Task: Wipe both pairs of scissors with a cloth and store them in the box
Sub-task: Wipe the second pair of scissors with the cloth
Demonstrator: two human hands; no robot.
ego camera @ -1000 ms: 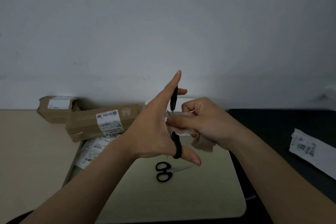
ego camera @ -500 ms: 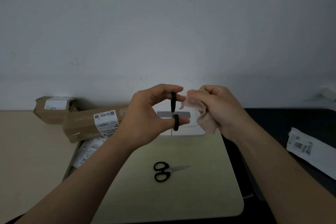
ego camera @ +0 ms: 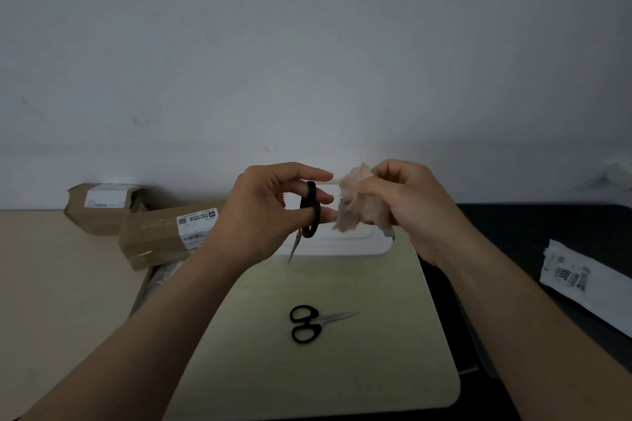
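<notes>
My left hand (ego camera: 263,212) holds a pair of black-handled scissors (ego camera: 310,212) by the handle loops, fingers curled through them, blades pointing down and to the left. Beside it my right hand (ego camera: 403,205) grips a crumpled pinkish cloth (ego camera: 352,202), which sits just right of the handles; whether it touches them I cannot tell. A second pair of black-handled scissors (ego camera: 306,323) lies flat on the pale board (ego camera: 359,369), blades pointing right. A white box (ego camera: 342,244) with rounded corners lies behind my hands, partly hidden.
Two brown cardboard parcels (ego camera: 160,236) with labels lie at the back left on the beige table. A white labelled packet (ego camera: 581,287) lies on the dark mat at the right. A wall stands close behind.
My left hand has turned the held scissors so the blades point down-left. The cloth has come off the blades and sits beside the handles. The scissors on the board have not moved.
</notes>
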